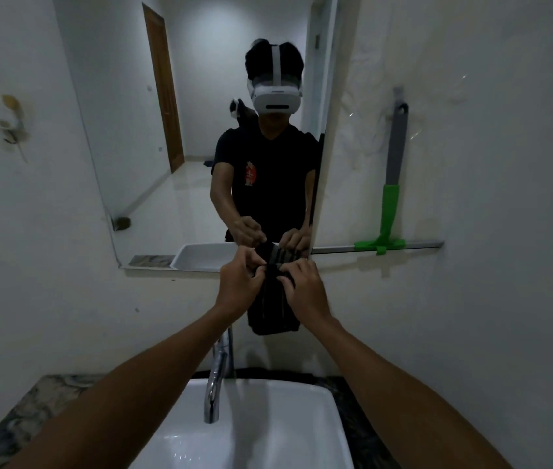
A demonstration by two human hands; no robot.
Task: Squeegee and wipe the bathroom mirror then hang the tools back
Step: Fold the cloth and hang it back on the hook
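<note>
A dark cloth (273, 299) is pinched by left hand (239, 286) and right hand (303, 287) at the mirror (183, 147) edge — squeegee (391, 198) already hung at 3 o'clock — cloth hanging seemingly left

This is a home bathroom. A white rectangular basin (268, 431) fills the bottom centre of the frame, set on a dark marbled table (27, 411), with a chrome tap (215, 384) curving over it. A frameless mirror (166, 130) is fixed to the white wall (488, 316) above, in the upper middle, and reflects a wooden door (163, 93) and a pale tiled floor. At right a green-and-grey squeegee (391, 198) hangs on the wall.
</note>
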